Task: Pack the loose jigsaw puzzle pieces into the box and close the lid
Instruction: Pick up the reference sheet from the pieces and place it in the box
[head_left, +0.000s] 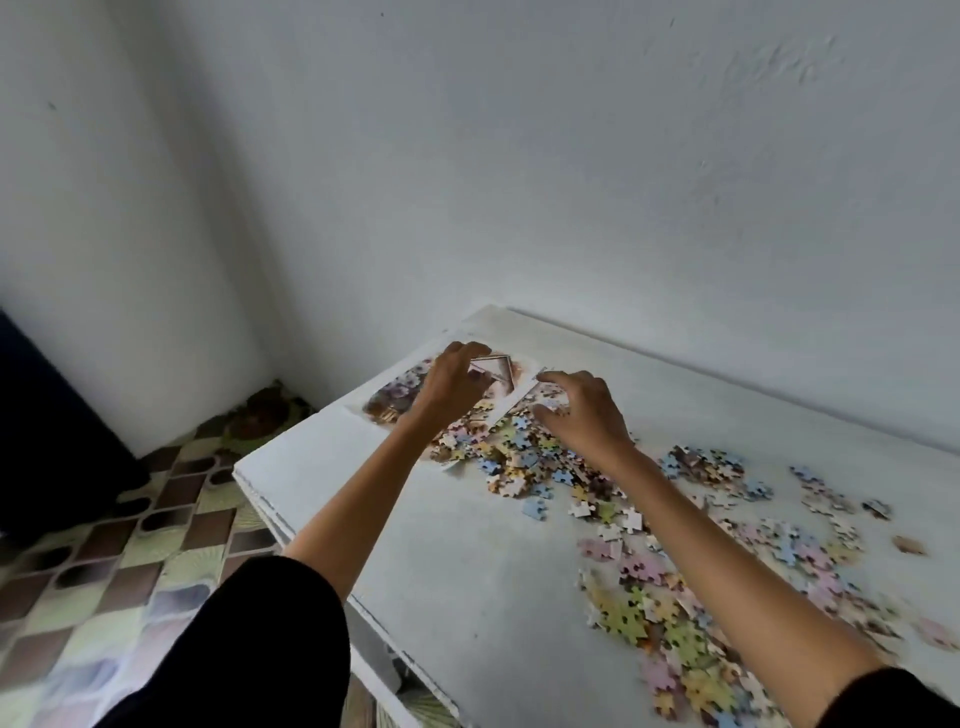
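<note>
A flat puzzle box (390, 402) with a printed picture lies at the table's far left corner, one white wall (511, 408) facing the pieces. My left hand (451, 387) reaches over it, and its curled fingers grip an upturned part of the box. My right hand (584, 418) hovers cupped over a heap of loose puzzle pieces (519, 457) beside that wall, its fingertips at the wall's far end. What lies under its palm is hidden. More loose pieces (670, 623) spread across the right side of the table.
The white table (467, 582) stands against a white wall, its left edge (270, 514) dropping to a patterned floor. A dark object (47, 426) stands at far left. Further scattered pieces (826, 514) reach toward the right edge.
</note>
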